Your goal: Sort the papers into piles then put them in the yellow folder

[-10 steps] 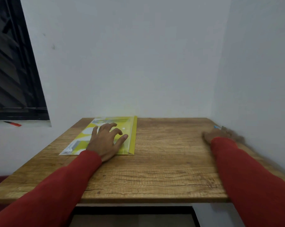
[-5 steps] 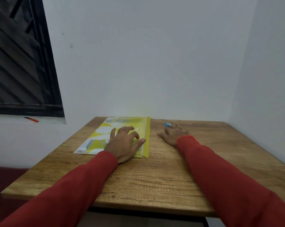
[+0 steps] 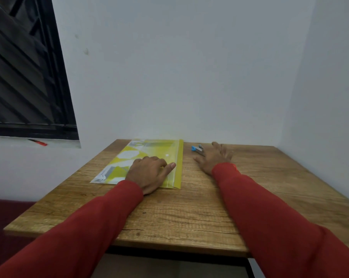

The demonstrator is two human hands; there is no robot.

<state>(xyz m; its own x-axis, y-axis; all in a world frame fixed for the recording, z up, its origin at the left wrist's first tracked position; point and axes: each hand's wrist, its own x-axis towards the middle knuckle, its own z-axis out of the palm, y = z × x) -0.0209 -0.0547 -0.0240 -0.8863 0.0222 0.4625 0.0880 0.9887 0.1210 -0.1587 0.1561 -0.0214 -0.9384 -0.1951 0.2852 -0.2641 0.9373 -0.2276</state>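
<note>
Since half a second ago the right hand (image 3: 214, 159) has drawn a little away from the small blue-and-metal stapler (image 3: 197, 148), which now lies free on the table just beyond and to the left of the index finger; earlier the hand covered most of it. The stapler itself sits nearer the folder than it did a second ago, when the right hand was far out by the side wall. The left hand (image 3: 149, 173) has stayed in place on the folder.

The left hand lies palm down on the near right part of the yellow folder (image 3: 153, 151), knuckles raised, fingers bent at the joints with their tips pressed to the plastic, thumb stretched out toward the folder's right edge; it grips nothing. The right hand rests flat on the wood, fingers spread and fairly straight, holding nothing. Both forearms, in red sleeves (image 3: 269, 207), reach forward across the table.

The folder extends beyond and to the left of the left hand, reaching the back wall, with printed papers (image 3: 127, 155) visible through its translucent cover. Under both hands is the wooden table (image 3: 179, 217). Far left of the left hand, a red-handled object (image 3: 38, 142) lies on the sill under a dark window (image 3: 23, 67).
</note>
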